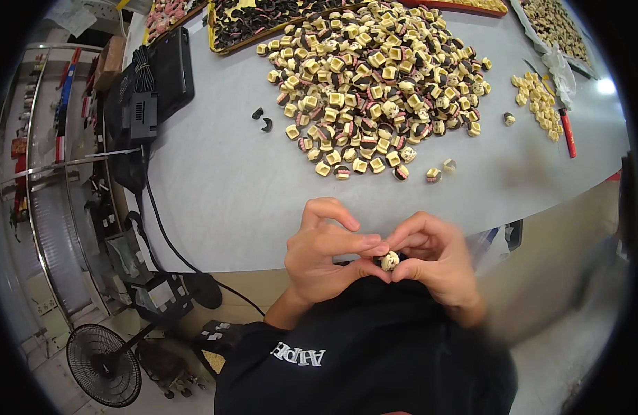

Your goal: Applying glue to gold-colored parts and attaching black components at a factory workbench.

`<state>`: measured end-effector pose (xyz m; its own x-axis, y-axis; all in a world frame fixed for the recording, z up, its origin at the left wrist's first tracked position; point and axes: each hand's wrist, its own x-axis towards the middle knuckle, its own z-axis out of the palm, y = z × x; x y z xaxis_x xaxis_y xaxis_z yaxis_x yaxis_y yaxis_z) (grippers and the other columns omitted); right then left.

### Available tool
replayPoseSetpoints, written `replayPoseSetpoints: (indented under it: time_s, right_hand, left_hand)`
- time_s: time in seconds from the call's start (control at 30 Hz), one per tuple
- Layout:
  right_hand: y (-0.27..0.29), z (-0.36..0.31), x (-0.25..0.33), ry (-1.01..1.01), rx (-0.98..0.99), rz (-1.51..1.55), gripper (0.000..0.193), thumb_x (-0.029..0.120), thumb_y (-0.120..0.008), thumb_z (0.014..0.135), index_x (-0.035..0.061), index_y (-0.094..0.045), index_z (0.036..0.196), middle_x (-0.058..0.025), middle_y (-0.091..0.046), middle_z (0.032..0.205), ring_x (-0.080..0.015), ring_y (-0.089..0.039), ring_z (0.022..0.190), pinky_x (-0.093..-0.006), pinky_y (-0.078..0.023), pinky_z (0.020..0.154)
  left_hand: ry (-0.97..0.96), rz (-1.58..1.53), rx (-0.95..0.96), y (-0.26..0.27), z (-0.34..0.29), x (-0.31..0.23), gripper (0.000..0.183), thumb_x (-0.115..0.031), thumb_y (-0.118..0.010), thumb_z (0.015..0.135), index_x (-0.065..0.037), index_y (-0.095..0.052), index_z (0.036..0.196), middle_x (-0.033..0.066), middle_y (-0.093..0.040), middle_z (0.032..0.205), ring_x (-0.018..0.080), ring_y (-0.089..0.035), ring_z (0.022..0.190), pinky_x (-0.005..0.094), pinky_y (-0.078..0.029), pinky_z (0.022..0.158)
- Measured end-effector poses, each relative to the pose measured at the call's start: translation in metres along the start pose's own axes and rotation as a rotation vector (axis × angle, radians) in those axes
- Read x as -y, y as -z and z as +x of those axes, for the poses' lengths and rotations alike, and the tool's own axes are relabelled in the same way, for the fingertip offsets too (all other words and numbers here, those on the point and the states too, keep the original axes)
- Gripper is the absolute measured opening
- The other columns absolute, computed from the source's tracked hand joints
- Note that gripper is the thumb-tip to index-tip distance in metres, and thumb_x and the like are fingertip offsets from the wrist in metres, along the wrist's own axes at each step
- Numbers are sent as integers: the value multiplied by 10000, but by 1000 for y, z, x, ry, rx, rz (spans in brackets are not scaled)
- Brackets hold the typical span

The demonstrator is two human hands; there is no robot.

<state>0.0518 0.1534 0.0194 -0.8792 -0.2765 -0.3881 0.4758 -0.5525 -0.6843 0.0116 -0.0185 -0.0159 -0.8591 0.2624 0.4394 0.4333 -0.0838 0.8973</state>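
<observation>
Close to my body, just off the table's near edge, both hands meet around one small cream-coloured piece with dark specks (390,261). My left hand (322,252) pinches it from the left with thumb and fingertips. From the other side, the thumb and fingers of my right hand (436,259) close on the same piece. Part of it is hidden behind the fingertips. Beyond my hands lies a big heap of similar small pieces (374,90), cream, black and pink, some showing a square hollow. A few loose ones, such as a cream and pink piece (433,175), lie at its near side.
Two small black curved parts (266,124) lie left of the heap. Trays of black parts (256,24) and pink parts (168,15) stand at the back left. Cream parts (537,100) and a red-handled tool (568,133) are at right. A fan (103,365) stands lower left.
</observation>
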Motion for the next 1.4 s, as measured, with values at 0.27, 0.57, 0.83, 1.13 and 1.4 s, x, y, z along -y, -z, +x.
replayPoseSetpoints:
  time_s: [0.27,0.57,0.83,1.13,1.4]
  right_hand:
    - [-2,4,0,-54,85,149,396,6,-734,690,-43,-538,1031,-124,-593,946,-188,-596,885,-278,-483,766]
    - [2,11,-13,208,118,157,430,185,-727,739,-40,-544,1056,-147,-581,868,-240,-592,785,-339,-494,697]
    - [4,10,-19,271,90,222,309,143,-684,781,-33,-547,995,-174,-602,807,-274,-611,781,-382,-504,739]
    - [6,7,-7,352,169,-97,275,10,-679,758,-48,-535,985,-214,-620,904,-284,-624,871,-360,-512,770]
    - [6,7,-9,384,155,-189,464,-75,-752,631,-74,-503,1022,-179,-620,949,-207,-626,897,-299,-509,778]
  left_hand:
    - [-114,34,13,0,3,1,420,-288,-799,565,-80,-665,905,-4,-646,814,204,-491,824,312,-401,653]
    - [-126,21,-114,-2,2,5,518,-432,-740,640,-52,-578,953,99,-636,824,229,-513,810,314,-440,706]
    - [-80,-57,-128,-4,2,3,464,-418,-722,680,-56,-583,935,87,-633,799,225,-511,787,314,-437,689]
    - [-127,84,-66,-5,1,3,340,-327,-767,637,-108,-632,859,51,-633,866,218,-492,819,312,-422,688]
    - [-98,84,-19,-5,0,0,319,-286,-789,591,-127,-678,844,34,-625,923,219,-474,882,302,-410,714]
